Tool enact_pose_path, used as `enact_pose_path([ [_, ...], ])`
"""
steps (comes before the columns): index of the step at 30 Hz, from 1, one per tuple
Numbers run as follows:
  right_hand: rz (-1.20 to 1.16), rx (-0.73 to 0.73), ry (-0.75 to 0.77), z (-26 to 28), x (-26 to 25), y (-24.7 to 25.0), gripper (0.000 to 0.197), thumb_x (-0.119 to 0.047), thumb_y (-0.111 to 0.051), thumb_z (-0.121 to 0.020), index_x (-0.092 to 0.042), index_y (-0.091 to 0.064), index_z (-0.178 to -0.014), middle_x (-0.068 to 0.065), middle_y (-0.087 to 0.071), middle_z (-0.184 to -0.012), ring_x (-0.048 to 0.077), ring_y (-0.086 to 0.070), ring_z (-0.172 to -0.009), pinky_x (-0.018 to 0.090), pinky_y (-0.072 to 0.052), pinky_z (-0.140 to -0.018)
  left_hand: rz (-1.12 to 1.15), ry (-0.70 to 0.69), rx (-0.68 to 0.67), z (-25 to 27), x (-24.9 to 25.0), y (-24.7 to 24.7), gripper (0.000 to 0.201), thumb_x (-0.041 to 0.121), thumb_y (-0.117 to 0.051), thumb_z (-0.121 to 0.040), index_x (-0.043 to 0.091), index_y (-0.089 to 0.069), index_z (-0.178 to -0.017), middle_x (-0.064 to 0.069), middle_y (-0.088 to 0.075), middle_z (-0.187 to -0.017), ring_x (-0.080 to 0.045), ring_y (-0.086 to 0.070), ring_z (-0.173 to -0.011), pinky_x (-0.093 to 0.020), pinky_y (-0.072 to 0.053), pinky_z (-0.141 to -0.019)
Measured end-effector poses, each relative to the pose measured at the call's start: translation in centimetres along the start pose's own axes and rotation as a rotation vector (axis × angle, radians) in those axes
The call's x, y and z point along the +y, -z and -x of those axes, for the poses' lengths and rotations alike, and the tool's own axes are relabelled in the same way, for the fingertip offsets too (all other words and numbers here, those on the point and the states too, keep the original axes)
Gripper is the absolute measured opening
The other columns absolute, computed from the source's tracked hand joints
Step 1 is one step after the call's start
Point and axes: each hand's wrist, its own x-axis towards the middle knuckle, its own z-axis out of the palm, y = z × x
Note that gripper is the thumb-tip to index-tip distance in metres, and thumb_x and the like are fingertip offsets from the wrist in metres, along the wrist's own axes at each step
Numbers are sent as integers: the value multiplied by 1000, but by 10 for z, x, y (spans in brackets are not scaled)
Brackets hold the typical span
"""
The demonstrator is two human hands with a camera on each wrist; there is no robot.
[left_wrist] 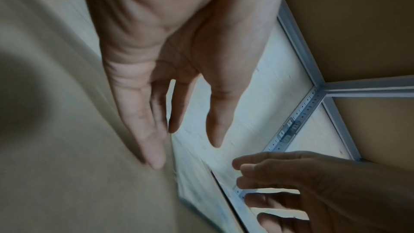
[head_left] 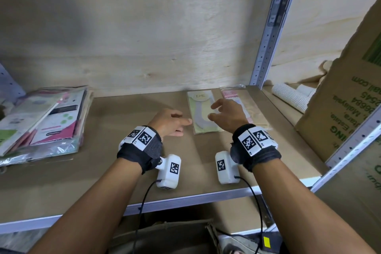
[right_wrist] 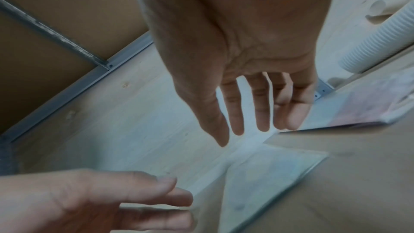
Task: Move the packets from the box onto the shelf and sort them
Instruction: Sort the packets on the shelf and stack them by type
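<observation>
Cardboard box (head_left: pixel 348 97) right | packet stack (head_left: pixel 44 119) left | hose (head_left: pixel 290 97), perhaps

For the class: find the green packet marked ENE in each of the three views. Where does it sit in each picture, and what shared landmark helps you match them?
Head: green packet lies right of centre, between the hands.
Left wrist: its pale edge shows at bottom centre, blurred.
Right wrist: it lies at lower right, below the fingers.
Shared landmark: the perforated metal upright.
</observation>
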Motion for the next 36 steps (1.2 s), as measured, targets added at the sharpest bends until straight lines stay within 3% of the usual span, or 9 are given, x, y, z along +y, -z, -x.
enact_pose_path([
  [5,-162,-81,101,13,-40,-24,13,-21,-66,-88,-22,-71,-100,0,-72,-97,14,-66,-87,14,-44,-65,58,-11,171,17,-4,66,38,20,-76,-86,8,-64,-121,-14,-68,-120,-25,-70,-94,-30,-61,-75],
  [8,-190,-164,147,18,-71,-51,14,-16,-63,-89,-17,-74,-97,2,-71,-88,14,-65,-76,20,-50,-64,80,-24,272,35,-8,118,26,20,-73,-89,12,-65,-112,-14,-67,-118,-26,-69,-95,-26,-58,-72],
  [12,-254,-347,135,13,-126,-103,8,-10,-58,-93,-8,-66,-95,6,-67,-75,14,-61,-55,21,-49,-45,79,-62,441,64,-16,185,7,20,-73,-87,22,-70,-93,-10,-72,-107,-27,-71,-95,-34,-60,-81],
  [16,-312,-510,93,11,-188,-162,12,-20,-60,-95,-9,-59,-99,11,-65,-79,25,-67,-62,34,-59,-57,103,-45,556,86,-29,241,14,15,-72,-87,14,-72,-101,-9,-73,-100,-24,-68,-78,-39,-60,-81],
  [19,-277,-531,125,12,-230,-202,37,-37,-65,-92,0,-64,-102,17,-68,-88,31,-70,-70,44,-61,-73,110,-36,602,98,-40,270,18,13,-70,-89,9,-70,-107,-9,-70,-94,-21,-64,-69,-32,-59,-71],
  [21,-251,-519,150,14,-253,-224,50,-47,-69,-87,1,-65,-101,14,-68,-93,28,-67,-72,40,-58,-75,120,-32,633,104,-46,285,11,12,-70,-89,10,-70,-100,-10,-69,-89,-21,-62,-64,-29,-56,-63],
  [26,-331,-499,43,12,-265,-257,72,-37,-88,-69,-6,-58,-126,11,-66,-122,33,-66,-109,48,-54,-96,88,7,642,112,-55,307,8,15,-71,-88,20,-66,-83,-7,-69,-91,-21,-66,-65,-36,-60,-79],
  [33,-302,-514,102,11,-229,-223,25,-27,-76,-85,-14,-56,-77,16,-68,-99,34,-67,-86,46,-57,-79,19,-25,633,107,-52,292,7,15,-69,-87,18,-66,-82,-9,-70,-84,-22,-65,-61,-35,-58,-73],
  [36,-432,-531,146,24,-204,-188,18,-15,-66,-93,-13,-56,-79,19,-68,-96,29,-64,-78,39,-55,-68,-180,-27,560,99,-48,271,15,11,-62,-87,16,-67,-101,-13,-71,-107,-31,-70,-93,-39,-57,-89],
])
